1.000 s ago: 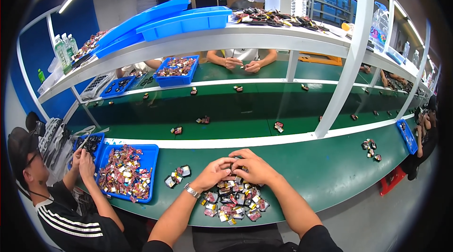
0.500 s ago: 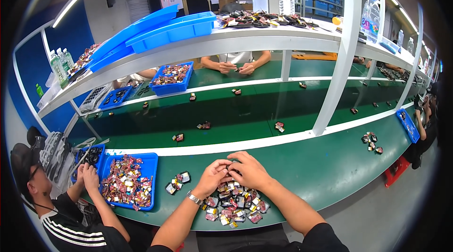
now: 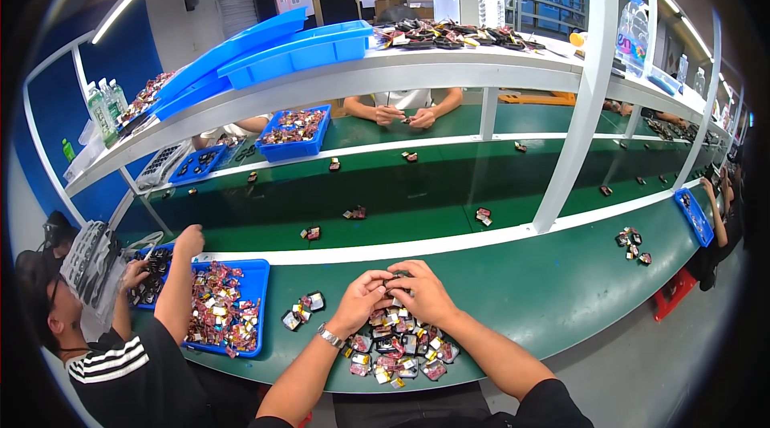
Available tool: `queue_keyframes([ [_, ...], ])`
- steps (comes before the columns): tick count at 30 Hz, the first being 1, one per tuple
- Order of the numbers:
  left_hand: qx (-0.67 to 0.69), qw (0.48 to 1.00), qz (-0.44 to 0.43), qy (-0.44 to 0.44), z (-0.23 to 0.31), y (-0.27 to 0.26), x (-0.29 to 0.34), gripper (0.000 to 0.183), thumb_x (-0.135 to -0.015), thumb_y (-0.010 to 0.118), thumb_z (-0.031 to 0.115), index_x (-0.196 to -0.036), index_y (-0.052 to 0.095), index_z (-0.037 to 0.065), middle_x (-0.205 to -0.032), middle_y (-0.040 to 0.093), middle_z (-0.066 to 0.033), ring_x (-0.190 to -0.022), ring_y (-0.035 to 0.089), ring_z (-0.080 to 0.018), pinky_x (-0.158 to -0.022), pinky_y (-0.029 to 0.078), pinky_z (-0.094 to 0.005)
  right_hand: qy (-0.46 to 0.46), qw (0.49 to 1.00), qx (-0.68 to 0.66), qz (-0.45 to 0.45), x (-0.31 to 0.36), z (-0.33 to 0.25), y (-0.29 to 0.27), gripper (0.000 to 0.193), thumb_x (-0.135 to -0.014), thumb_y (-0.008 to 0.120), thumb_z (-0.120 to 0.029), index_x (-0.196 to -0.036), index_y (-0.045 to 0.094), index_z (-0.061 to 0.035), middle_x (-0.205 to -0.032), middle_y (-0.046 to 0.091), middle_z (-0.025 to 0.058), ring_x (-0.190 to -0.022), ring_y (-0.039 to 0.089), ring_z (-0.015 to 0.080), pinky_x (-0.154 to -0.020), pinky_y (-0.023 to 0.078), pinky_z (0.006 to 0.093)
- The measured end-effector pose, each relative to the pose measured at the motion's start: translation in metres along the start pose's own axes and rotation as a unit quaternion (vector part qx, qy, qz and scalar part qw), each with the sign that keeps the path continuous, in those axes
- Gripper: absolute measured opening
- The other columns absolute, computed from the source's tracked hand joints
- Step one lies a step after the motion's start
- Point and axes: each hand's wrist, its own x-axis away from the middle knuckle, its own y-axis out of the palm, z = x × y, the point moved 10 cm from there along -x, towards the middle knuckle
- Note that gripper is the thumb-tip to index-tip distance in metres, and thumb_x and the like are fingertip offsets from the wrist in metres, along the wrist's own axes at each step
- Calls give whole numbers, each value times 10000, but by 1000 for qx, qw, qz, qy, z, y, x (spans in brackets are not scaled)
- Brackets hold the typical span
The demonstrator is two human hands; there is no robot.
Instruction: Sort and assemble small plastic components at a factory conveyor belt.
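My left hand [image 3: 358, 301], with a metal-band watch on the wrist, and my right hand [image 3: 423, 293] meet over the green bench. Their fingers close together on a small dark electronic part, mostly hidden by the fingertips. Right below them, between my forearms, lies a pile of small electronic assemblies [image 3: 398, 352] with black casings, silver battery cells, reddish parts and yellow tape. A few similar pieces [image 3: 302, 310] sit apart, to the left of my left wrist.
To the left, a blue tray [image 3: 263, 300] holds many assemblies, beside a co-worker [image 3: 136, 348]. Beyond a white rail, scattered pieces lie on a green conveyor belt [image 3: 417, 203]. A white post [image 3: 573, 123] and an overhead shelf [image 3: 449, 67] stand ahead. More pieces [image 3: 634, 243] lie at right.
The co-worker at left has stretched an arm toward the belt, one hand now raised over the rail. Pieces on the belt have shifted slightly right. My hands stay nearly in place.
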Motion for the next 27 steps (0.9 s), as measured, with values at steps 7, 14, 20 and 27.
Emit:
queue_keyframes([
  [7, 0, 1000, -12, 7, -3, -1, -3, 261, -999, 456, 56, -1259, 466, 35, -1194, 587, -86, -1090, 598, -145, -892, 539, -274, -18, 1000, 20, 16, -2, -10, -3, 157, -758, 707, -37, -915, 709, -45, -1163, 613, 93, -1173, 516, 297, -938, 474, 383],
  [14, 40, 999, -13, 13, 9, 3, -1, 300, -973, 526, 78, -1262, 461, 31, -1154, 609, -111, -1085, 610, -180, -909, 541, -319, -75, 992, 96, 38, -1, -26, -7, 179, -729, 720, -36, -906, 696, -48, -1169, 598, 97, -1176, 516, 309, -951, 468, 399],
  [20, 101, 994, -34, -18, 1, -2, 0, 299, -969, 538, 90, -1257, 481, 36, -1147, 620, -99, -1058, 619, -174, -902, 541, -327, -70, 996, 42, 45, -2, -25, -8, 181, -718, 714, -35, -896, 688, -49, -1163, 593, 94, -1159, 522, 303, -947, 466, 396],
  [27, 59, 998, 7, -3, 0, -5, -2, 289, -980, 514, 89, -1257, 473, 17, -1159, 620, -109, -1073, 617, -184, -908, 538, -331, -91, 991, 100, 24, -5, -23, -9, 188, -727, 711, -41, -911, 674, -58, -1111, 586, 90, -1091, 541, 285, -881, 484, 386],
])
